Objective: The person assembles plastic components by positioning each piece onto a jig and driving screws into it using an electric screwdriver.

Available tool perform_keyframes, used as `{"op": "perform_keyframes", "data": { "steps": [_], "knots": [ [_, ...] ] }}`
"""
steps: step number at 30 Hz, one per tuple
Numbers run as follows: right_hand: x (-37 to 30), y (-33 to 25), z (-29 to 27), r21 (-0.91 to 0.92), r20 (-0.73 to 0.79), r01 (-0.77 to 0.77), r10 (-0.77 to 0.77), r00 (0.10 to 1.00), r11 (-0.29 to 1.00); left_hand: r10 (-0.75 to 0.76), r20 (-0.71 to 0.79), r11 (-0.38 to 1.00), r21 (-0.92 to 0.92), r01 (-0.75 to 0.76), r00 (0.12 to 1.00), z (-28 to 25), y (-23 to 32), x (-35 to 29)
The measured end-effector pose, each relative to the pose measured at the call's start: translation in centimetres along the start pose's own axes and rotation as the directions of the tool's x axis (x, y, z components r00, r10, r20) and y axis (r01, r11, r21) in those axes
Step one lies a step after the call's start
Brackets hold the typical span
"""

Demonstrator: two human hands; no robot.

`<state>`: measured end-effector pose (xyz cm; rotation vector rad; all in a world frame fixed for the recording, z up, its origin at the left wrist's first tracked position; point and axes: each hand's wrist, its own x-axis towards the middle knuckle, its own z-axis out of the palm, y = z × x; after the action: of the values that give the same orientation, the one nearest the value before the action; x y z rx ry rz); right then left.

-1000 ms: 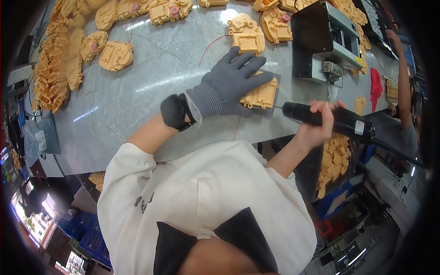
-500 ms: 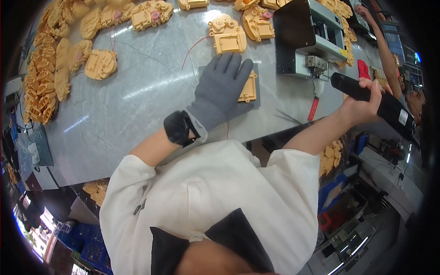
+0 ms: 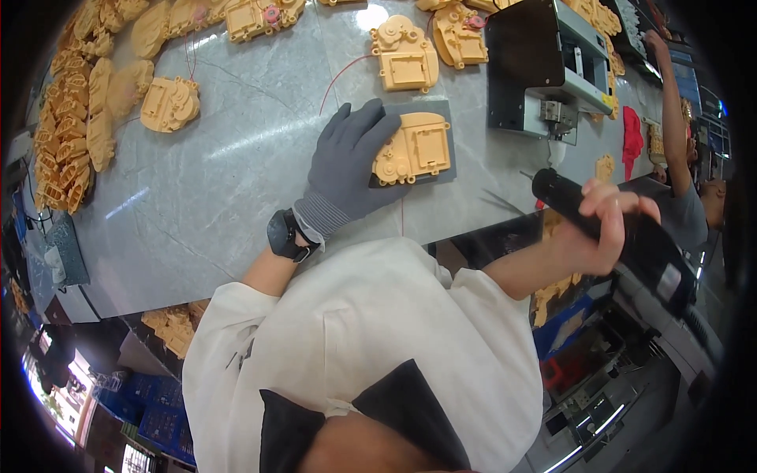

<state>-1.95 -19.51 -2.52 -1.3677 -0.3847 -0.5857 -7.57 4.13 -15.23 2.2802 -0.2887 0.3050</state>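
My left hand [image 3: 343, 162], in a grey glove, grips the left end of a yellow plastic housing [image 3: 422, 146], its thumb on the near side and its fingers toward the far side. The housing lies on a dark grey pad [image 3: 443, 112], its moulded compartments facing up. Bare fingers of my right hand [image 3: 607, 225] wrap round a black electric screwdriver [image 3: 564, 197], whose thin tip points left, off to the right of the pad and apart from the housing. A cord runs from the tool's rear.
A black and grey bench machine [image 3: 524, 71] stands beyond the pad at right. Tweezers [image 3: 503, 202] lie near the table edge. Several yellow housings [image 3: 404, 55] with red wires sit at the far side; more are stacked at left [image 3: 67, 134]. A red cloth [image 3: 632, 138] and a co-worker's arm [image 3: 670, 110] are at right.
My left hand has slid left off the housing's middle onto its left end, uncovering most of it. My right hand has brought the screwdriver nearer to me and slightly left.
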Motion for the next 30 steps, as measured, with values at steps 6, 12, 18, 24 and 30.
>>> {"op": "perform_keyframes", "data": {
  "steps": [6,12,18,24,30],
  "knots": [
    [0.4,0.7,0.5,0.022,-0.044,0.069,-0.068,0.997,0.997,0.032,-0.012,0.999,-0.025,-0.032,0.999,0.2,-0.4,0.3],
    [-0.7,1.9,-3.2,-0.235,-0.379,-0.03,-0.063,0.923,0.972,0.03,-0.001,0.999,-0.027,-0.03,1.0,0.2,-0.3,0.0],
    [-0.7,4.9,-8.3,-0.462,-0.476,-0.092,-0.159,0.865,0.882,0.014,-0.017,0.999,-0.029,-0.015,1.0,0.3,-0.3,-0.3],
    [-1.6,5.9,-8.4,-0.41,-0.554,-0.167,-0.099,0.827,0.897,0.011,0.02,1.0,-0.017,-0.01,1.0,0.2,-0.1,-0.1],
    [-1.6,5.1,-8.8,-0.419,-0.547,-0.152,-0.115,0.829,0.895,0.003,0.016,1.0,-0.002,-0.003,1.0,0.2,0.0,-0.1]
  ]
}}
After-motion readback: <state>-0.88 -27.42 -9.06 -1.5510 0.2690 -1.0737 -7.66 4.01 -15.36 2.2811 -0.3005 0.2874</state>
